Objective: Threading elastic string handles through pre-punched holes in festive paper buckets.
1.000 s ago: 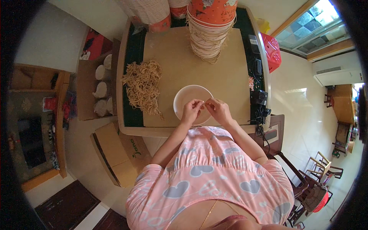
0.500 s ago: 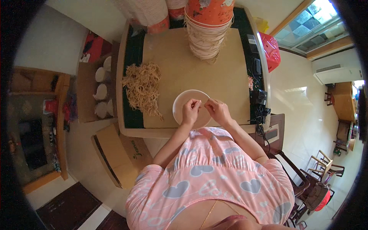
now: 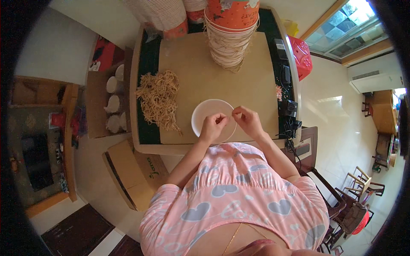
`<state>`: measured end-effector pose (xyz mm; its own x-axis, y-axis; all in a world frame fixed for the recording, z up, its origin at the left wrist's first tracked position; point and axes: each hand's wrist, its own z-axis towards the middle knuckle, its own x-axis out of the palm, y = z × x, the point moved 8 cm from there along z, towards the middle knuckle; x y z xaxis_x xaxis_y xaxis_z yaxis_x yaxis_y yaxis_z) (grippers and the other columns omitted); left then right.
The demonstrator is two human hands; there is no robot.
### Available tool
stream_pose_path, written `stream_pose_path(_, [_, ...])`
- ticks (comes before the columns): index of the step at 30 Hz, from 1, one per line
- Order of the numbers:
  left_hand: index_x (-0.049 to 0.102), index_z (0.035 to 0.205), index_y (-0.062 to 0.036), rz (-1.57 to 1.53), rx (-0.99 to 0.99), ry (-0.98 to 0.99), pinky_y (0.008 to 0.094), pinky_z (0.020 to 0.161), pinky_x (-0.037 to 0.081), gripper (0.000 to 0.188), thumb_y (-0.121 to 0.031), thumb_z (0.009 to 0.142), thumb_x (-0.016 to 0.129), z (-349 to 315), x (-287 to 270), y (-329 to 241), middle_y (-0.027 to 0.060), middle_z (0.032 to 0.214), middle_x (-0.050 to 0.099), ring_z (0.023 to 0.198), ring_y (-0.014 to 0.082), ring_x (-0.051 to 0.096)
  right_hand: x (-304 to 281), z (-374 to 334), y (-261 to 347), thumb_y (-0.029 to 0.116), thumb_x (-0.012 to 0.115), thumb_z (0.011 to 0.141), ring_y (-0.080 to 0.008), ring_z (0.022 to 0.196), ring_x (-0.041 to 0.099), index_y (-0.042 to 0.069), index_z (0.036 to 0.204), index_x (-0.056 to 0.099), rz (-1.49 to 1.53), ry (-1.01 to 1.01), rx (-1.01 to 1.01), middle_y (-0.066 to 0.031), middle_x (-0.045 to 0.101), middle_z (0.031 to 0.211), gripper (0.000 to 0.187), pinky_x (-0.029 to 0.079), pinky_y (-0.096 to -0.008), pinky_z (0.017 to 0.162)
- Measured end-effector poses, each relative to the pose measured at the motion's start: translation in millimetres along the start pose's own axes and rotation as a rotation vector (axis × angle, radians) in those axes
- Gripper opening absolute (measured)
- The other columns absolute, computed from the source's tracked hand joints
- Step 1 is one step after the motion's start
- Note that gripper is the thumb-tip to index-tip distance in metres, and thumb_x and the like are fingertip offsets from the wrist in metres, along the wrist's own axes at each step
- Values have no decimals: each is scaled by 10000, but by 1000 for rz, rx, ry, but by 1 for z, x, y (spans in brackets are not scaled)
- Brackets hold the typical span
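A white round paper bucket [image 3: 200, 115], seen from above, stands at the near edge of the table by my body. My left hand [image 3: 213, 126] is over its opening, thumb and fingers pinched together. At the bucket's right rim, my right hand [image 3: 249, 123] is pinched too, its fingertips a little apart from the left ones. Whatever lies between the fingertips is too small to make out. Left of the bucket lies a tangled heap of tan twine [image 3: 159, 99]. Beyond it, a nested stack of orange and white buckets [image 3: 230, 40] has cords hanging round the rims.
More stacked buckets [image 3: 171, 19] stand at the far left of the table. Black adapters and cables [image 3: 290, 109] run along its right edge, near a red plastic stool [image 3: 300, 57]. On the floor to the left are a carton of white items [image 3: 109, 102] and a flattened cardboard box [image 3: 134, 173].
My right hand has lifted slightly up and to the right, and my left hand has turned and shifted down a little. The bucket and the twine heap stay in place.
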<state>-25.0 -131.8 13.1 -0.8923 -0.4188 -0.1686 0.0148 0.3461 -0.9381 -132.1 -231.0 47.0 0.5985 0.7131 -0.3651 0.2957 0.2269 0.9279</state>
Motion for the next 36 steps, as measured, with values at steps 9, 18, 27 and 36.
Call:
stream_pose_path(9, [627,754,-13,-145,-4,69,190,540,376,131,-122,826,632,-16,11,-26,-46,648,562,601,22,470,-1,-7,-5,22,622,722,-282,697,579,35,786,588,-119,-107,-246,-117,562,762,74,471,-339,596])
stream_pose_path(18, [627,771,-30,-226,-60,208,182,495,329,114,-121,840,618,-32,33,-41,-72,623,506,565,3,418,-2,1,-29,30,604,762,-270,627,576,23,748,562,-113,-119,-137,-131,561,733,45,466,-332,544])
stream_pose_path(27, [630,833,-28,-597,-93,21,157,423,288,126,-144,861,588,-7,1,-44,-43,625,515,485,10,398,9,-3,-40,131,615,775,-300,582,604,36,796,521,-136,6,126,-133,603,668,135,470,-368,521])
stream_pose_path(36, [592,866,-43,-887,-114,58,173,413,301,117,-160,871,580,0,-23,-50,-19,632,507,475,43,412,2,78,-1,149,553,811,-343,721,600,64,831,570,-481,-65,-166,-146,612,805,89,478,-443,606])
